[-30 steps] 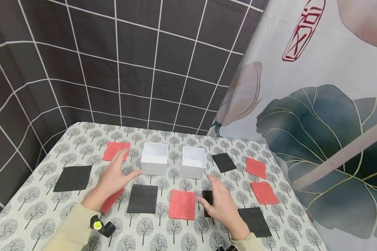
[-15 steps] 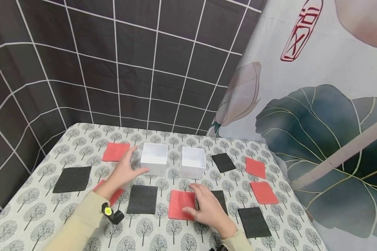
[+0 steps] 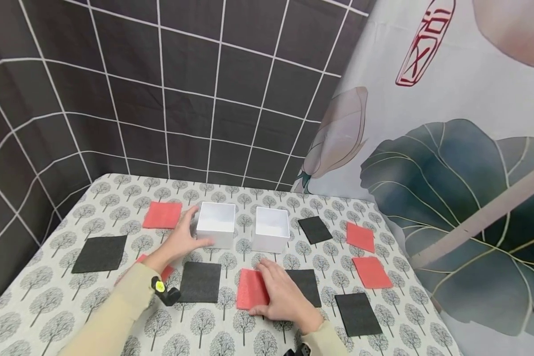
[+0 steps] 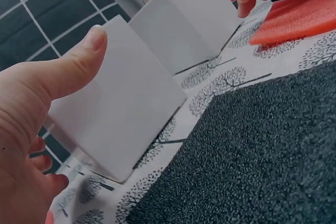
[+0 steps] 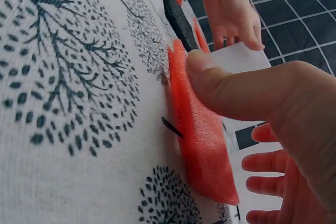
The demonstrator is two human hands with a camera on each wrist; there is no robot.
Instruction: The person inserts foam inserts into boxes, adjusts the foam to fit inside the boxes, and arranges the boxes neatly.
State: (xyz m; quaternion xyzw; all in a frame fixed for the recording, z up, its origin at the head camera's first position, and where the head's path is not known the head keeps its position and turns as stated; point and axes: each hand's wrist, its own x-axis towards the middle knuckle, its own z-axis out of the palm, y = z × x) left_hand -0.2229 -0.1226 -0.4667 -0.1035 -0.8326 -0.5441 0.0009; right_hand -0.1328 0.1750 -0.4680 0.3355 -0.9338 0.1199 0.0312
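Note:
In the head view my left hand (image 3: 179, 245) is at the left white open-topped box (image 3: 215, 239), thumb before its near face, fingers along its left side. The left wrist view has the thumb overlapping that box's wall, other fingertips beside its corner. My right hand (image 3: 285, 295) reaches over a red felt-like square (image 3: 248, 291) lying on the patterned cloth, covering its right part. From the right wrist, the thumb lies over the near edge of the red square (image 5: 207, 153), while the other fingers are spread apart. A black square (image 3: 306, 286) lies partly behind this hand.
A second white box (image 3: 270, 242) stands right of the first. Around them lie several red and black squares, such as a black square (image 3: 200, 282) between the hands and a red square (image 3: 162, 215) at the back left. A dark gridded curtain (image 3: 187, 99) hangs behind.
My left hand has moved right, up to the left white box. My right hand has moved left from the black square onto the red square. Boxes and squares stay in place.

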